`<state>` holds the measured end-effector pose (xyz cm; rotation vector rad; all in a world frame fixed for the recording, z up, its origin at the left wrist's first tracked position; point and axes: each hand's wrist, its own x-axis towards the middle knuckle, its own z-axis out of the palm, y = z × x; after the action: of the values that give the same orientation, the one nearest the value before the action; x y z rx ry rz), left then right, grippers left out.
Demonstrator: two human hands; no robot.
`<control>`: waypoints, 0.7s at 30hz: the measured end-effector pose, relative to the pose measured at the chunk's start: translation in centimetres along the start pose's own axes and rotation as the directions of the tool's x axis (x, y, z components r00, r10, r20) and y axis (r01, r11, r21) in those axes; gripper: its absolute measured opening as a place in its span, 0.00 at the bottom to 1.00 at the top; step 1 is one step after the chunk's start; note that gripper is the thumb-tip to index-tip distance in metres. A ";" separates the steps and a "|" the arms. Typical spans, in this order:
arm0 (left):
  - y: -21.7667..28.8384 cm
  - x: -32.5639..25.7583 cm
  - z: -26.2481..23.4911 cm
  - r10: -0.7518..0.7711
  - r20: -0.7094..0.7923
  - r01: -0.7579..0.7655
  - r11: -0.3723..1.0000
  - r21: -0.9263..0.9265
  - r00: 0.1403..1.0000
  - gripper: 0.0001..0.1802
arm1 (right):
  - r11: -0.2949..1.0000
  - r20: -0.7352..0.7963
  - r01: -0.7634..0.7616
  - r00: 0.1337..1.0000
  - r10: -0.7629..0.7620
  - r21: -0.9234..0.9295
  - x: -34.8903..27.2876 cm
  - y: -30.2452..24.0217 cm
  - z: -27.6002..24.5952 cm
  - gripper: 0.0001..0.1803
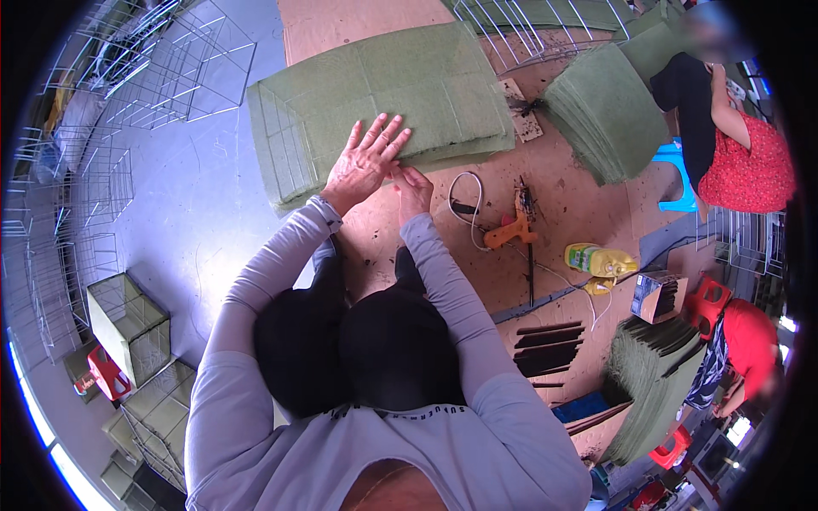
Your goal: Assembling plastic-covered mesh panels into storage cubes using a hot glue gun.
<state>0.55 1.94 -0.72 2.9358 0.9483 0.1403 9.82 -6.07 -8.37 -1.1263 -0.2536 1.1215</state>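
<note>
A green mesh-like fabric sheet [443,85] lies over a thin wire frame, whose bars show through it, on the cardboard-covered work surface [426,247]. My left hand [362,166] rests flat on the sheet by its near edge, fingers stretched out and slightly spread. Just right of its wrist, my right hand [413,194] is closed at that same near edge. Its fingertips are tucked close to my left thumb, so what they pinch is hidden. To the right lies an orange glue gun [511,230] with a blackened nozzle and a white cord.
A stack of green sheets [605,115] lies right of the frame. Nearer are a yellow bottle [601,259], black sticks [550,347] and a small box [656,296]. Wire frames [170,68] stand at left. Two people work at right, one near a blue stool [677,179].
</note>
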 end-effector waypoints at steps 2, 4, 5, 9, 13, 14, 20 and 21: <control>0.4 0.3 -0.2 0.002 0.001 -0.002 1.000 -0.009 1.000 0.37 | 1.000 -0.007 0.001 1.000 -0.001 0.013 0.4 -0.1 -0.9 0.07; 0.6 0.5 -0.2 -0.001 0.008 0.001 1.000 -0.016 1.000 0.37 | 0.999 -0.005 -0.020 1.000 0.020 0.027 1.1 0.0 -1.4 0.04; 0.6 0.5 -0.3 0.000 0.014 0.000 1.000 -0.007 1.000 0.36 | 0.999 -0.005 -0.021 1.000 0.022 0.025 1.3 0.1 -1.5 0.04; 0.4 0.6 -0.1 -0.002 0.014 0.002 1.000 -0.017 1.000 0.36 | 1.000 0.010 0.008 1.000 -0.008 0.028 2.0 0.6 -1.6 0.03; 0.5 0.6 -0.1 -0.009 0.005 0.009 1.000 -0.017 1.000 0.35 | 1.000 0.021 0.015 1.000 -0.015 -0.008 1.9 0.4 -1.8 0.02; 0.3 0.4 0.1 -0.007 -0.007 0.007 1.000 0.016 1.000 0.34 | 1.000 0.025 0.016 1.000 -0.015 -0.007 1.6 0.2 -1.8 0.02; 0.3 0.5 0.4 -0.010 -0.033 0.011 0.999 0.033 0.999 0.32 | 0.999 -0.027 0.014 1.000 -0.013 0.049 2.1 -1.9 -3.9 0.08; 0.4 0.5 0.4 -0.012 -0.033 0.013 0.999 0.032 0.999 0.32 | 0.999 -0.028 0.013 1.000 -0.012 0.046 2.5 -1.8 -3.9 0.08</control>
<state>1.24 1.95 -1.03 2.9656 0.9817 0.1753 14.60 -6.31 -9.63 -1.0967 -0.2121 1.0947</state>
